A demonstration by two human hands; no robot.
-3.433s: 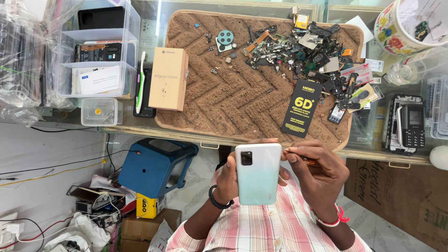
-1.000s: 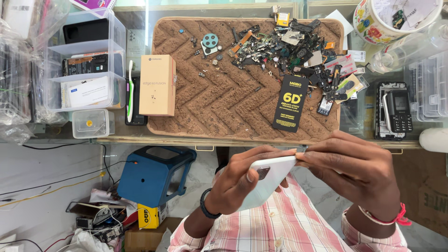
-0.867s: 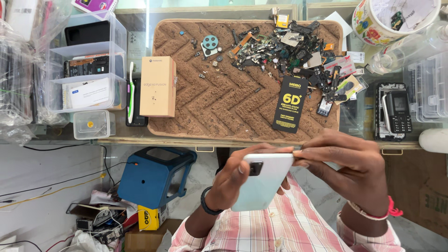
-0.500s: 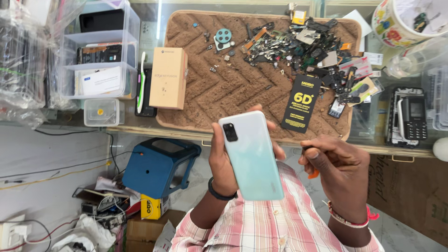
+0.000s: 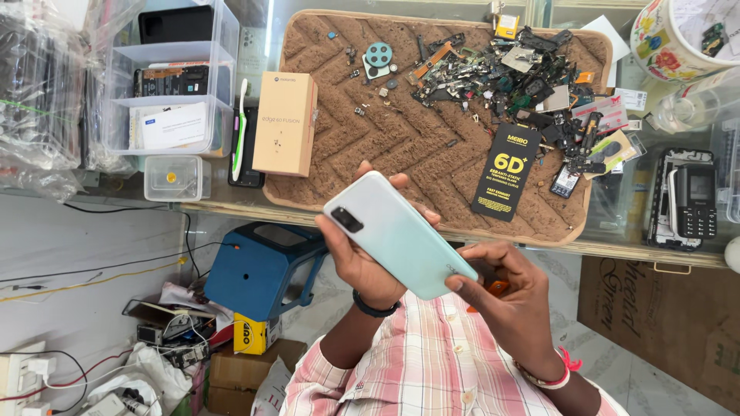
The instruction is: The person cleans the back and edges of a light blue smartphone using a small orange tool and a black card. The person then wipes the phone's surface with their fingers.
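Below desk (image 5: 231,209) edge: pale-green glass-backed smartphone (image 5: 397,233) lies diagonal, camera end up-left, left hand (image 5: 362,258) cradling it, right hand (image 5: 509,304) pinching lower-right corner.

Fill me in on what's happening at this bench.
A person holds a pale blue-green smartphone back side up in the left hand. The right hand touches its lower corner and also grips something small and orange. Beyond the hands, a brown mat carries a heap of small phone parts, a tan box and a black packet.
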